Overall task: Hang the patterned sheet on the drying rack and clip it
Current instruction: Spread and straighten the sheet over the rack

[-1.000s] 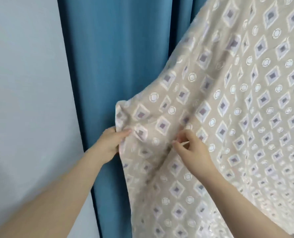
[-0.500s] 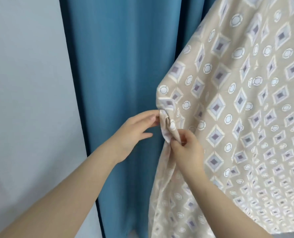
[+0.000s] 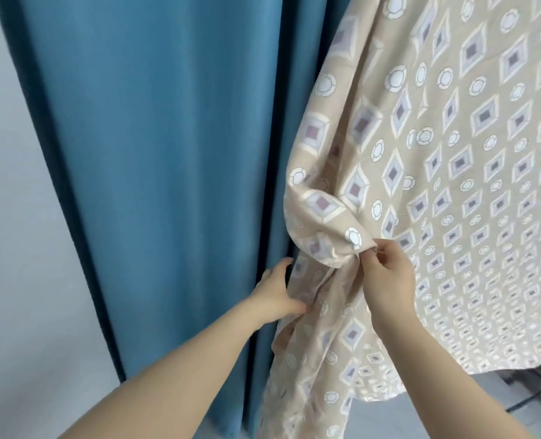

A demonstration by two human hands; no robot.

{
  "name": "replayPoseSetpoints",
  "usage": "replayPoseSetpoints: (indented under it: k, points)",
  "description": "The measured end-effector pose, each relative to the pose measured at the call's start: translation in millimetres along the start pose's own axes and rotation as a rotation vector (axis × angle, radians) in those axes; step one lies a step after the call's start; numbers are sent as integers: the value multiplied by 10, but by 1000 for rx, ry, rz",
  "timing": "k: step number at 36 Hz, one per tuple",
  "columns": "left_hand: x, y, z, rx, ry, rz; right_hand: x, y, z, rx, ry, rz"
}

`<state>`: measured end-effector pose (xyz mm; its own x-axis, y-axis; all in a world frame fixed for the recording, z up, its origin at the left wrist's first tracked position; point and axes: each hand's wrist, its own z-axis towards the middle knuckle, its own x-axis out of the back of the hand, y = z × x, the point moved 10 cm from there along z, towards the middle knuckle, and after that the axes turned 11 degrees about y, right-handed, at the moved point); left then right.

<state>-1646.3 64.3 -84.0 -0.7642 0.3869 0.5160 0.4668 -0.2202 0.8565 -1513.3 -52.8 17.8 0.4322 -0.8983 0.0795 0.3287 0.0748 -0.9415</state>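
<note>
The patterned sheet [image 3: 446,160], beige with violet diamonds and white circles, hangs down from above and fills the right side of the view. My right hand [image 3: 386,274] pinches a bunched fold of its left edge at mid height. Lower down, my left hand [image 3: 275,296] grips the same hanging edge, thumb on the front, fingers behind the cloth. The drying rack and any clips are hidden from view.
A blue curtain [image 3: 155,153] hangs directly behind and left of the sheet. A pale wall [image 3: 6,248] is at far left. Grey floor and a dark object [image 3: 535,394] show under the sheet at lower right.
The sheet's left edge has swung right and been gathered. My left hand let go of the upper corner and dropped lower to take the hanging edge; my right hand kept its pinch.
</note>
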Motion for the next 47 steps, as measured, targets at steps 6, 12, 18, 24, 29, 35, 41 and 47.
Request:
replayPoseSetpoints:
  k: [6, 12, 18, 24, 29, 35, 41, 47]
  points:
    - [53, 203, 8, -216, 333, -9, -2, 45, -56, 40, -23, 7]
    - [777, -54, -245, -113, 534, -297, -249, 89, -207, 16, -112, 43]
    - [1966, -149, -718, -103, 896, -353, -859, -254, -571, 39, -298, 113]
    - [2678, 147, -1389, -224, 1100, -350, -1314, -742, -1017, 117, -481, 281]
    - [2257, -163, -1328, -124, 723, -301, -1466, -729, -1299, 89, -590, 273]
    - [1757, -692, -1289, -18, 587, -263, -1356, -261, -1409, 59, -635, 71]
    - [1457, -748, -1218, -19, 540, -364, -1106, 144, -1315, -22, -537, 20]
    - [971, -693, -1126, -53, 255, -250, -829, 304, -1157, -84, -387, 61]
